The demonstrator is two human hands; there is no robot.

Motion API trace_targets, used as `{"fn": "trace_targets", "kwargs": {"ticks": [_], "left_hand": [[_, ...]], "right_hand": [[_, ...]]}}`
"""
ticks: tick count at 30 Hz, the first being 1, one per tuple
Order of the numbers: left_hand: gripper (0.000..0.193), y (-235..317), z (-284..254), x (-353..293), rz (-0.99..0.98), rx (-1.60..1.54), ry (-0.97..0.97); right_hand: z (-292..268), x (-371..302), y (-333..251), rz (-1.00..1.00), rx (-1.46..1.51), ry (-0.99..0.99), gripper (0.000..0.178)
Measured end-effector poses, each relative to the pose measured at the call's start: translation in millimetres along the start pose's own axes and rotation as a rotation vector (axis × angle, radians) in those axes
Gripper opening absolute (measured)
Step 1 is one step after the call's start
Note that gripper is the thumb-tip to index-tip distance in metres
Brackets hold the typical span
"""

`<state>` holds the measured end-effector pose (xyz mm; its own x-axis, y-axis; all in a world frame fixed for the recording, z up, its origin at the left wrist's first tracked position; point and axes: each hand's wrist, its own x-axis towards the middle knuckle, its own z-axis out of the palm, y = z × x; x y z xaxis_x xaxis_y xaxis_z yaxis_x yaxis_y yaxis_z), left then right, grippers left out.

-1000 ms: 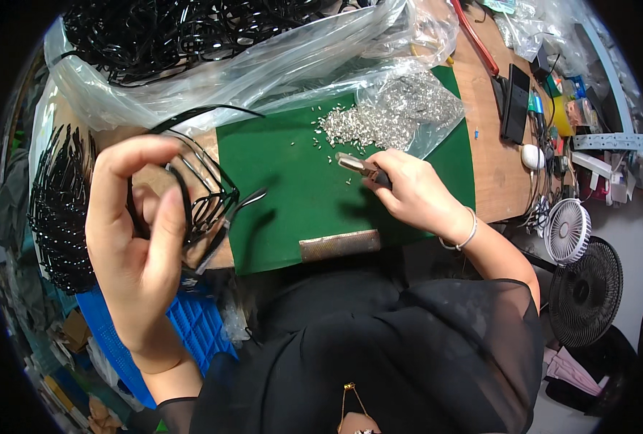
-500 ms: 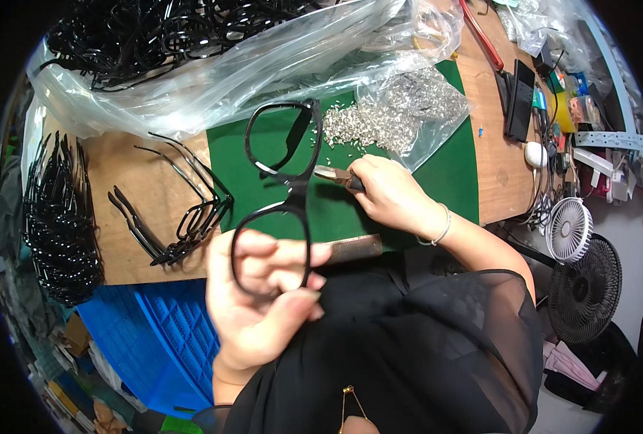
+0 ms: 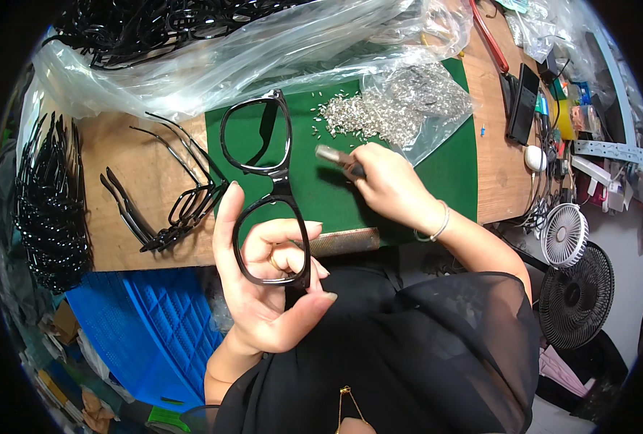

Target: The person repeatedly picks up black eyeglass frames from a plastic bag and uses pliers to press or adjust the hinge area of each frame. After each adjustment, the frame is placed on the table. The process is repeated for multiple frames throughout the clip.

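Observation:
My left hand (image 3: 257, 307) holds a black eyeglass frame (image 3: 281, 184) by its lower rim, thumb stretched out to the right. The frame stands on end over the green mat (image 3: 314, 206), with one folded temple visible behind the upper rim. To its right, my right hand (image 3: 395, 182) is closed around a pair of pliers (image 3: 336, 157), whose metal tip points left, apart from the frame. Beyond the pliers lies a heap of tiny silvery metal pieces (image 3: 343, 116), partly inside a clear plastic bag (image 3: 422, 148).
More black eyeglass frames (image 3: 184, 217) lie on the table's left, beside a tall stack of them (image 3: 52, 210). Large plastic sheeting (image 3: 191, 79) covers the back. A flat brownish strip (image 3: 347, 241) sits at the front edge. A phone (image 3: 524, 105) and small fans (image 3: 564, 235) are right.
The eyeglass frame has shifted left, away from the pliers' tip. My left index finger has lifted off and points up. The right hand with the pliers has moved slightly.

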<state>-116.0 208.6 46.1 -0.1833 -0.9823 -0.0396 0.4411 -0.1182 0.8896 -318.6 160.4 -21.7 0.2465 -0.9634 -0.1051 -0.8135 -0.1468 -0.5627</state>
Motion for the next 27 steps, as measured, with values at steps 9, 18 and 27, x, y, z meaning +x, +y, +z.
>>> {"fn": "trace_targets", "kwargs": {"ticks": [9,18,27], "left_hand": [[0.095,-7,-10,-3,0.011,0.097,-0.151],[0.096,-7,-6,2,0.03,0.208,-0.084],[0.091,-32,15,14,0.163,0.466,-0.089]], "right_hand": [[-1,-3,5,-0.096,-0.009,-0.039,0.018],[1,-7,0,-0.172,-0.175,-0.036,0.018],[-51,-33,-45,0.101,0.618,0.034,0.012]]}}
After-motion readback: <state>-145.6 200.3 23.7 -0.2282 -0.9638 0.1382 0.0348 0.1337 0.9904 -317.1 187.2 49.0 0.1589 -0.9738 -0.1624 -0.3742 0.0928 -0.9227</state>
